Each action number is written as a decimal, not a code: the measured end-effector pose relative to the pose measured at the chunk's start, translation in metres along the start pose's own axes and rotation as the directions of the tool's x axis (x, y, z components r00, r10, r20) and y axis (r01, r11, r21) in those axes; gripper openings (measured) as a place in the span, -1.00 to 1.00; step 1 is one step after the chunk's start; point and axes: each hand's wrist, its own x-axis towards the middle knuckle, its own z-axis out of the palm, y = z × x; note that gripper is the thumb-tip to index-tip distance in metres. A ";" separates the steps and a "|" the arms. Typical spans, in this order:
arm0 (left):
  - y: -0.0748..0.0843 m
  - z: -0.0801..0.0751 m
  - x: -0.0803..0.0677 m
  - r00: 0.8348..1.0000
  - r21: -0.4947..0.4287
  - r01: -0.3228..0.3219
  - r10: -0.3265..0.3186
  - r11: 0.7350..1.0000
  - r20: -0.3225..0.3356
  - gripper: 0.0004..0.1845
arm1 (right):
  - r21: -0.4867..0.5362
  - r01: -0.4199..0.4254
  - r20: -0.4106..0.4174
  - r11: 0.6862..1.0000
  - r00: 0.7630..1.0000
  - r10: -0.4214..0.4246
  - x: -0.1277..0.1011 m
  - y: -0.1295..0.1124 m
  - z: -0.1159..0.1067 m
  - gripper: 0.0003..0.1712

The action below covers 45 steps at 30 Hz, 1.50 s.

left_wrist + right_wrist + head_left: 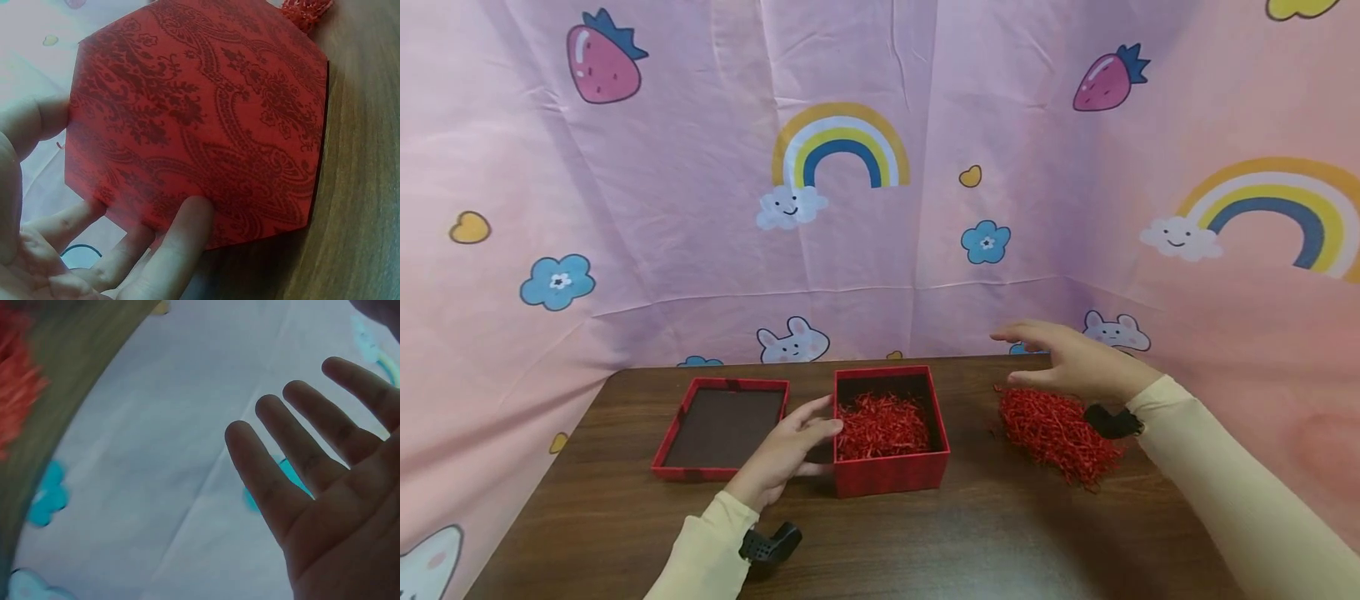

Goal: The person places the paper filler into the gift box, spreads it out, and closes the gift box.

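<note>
A red patterned box (891, 472) stands open on the dark wooden table (925, 542), partly filled with red shredded paper (882, 425). My left hand (786, 454) rests against the box's left wall (200, 119), its straight fingers (172, 244) touching the side. Left of the box lies its red lid (722, 427), turned inside up. A loose pile of red shredded paper (1056, 429) sits on the table to the right. My right hand (1071, 358) hovers above that pile with fingers (300, 456) spread and nothing in it.
Pink cloth (880, 167) printed with rainbows, strawberries, flowers and bunnies walls the table at the back and on both sides. Bare tabletop lies in front of the box toward the near edge.
</note>
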 end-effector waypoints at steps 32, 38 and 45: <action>0.000 0.002 -0.001 1.000 0.001 0.001 -0.001 1.000 -0.006 -0.26 | 0.093 -0.165 0.036 0.982 0.986 0.162 -0.058 0.136 0.077 -0.09; 0.000 0.002 -0.001 1.000 -0.005 0.002 -0.002 1.000 -0.009 -0.27 | 0.048 -0.150 0.033 0.987 0.988 0.149 -0.055 0.133 0.079 -0.12; 0.000 0.002 -0.001 1.000 -0.009 -0.005 0.005 1.000 -0.003 -0.27 | -0.024 -0.099 0.043 0.995 0.994 0.100 -0.050 0.131 0.081 -0.32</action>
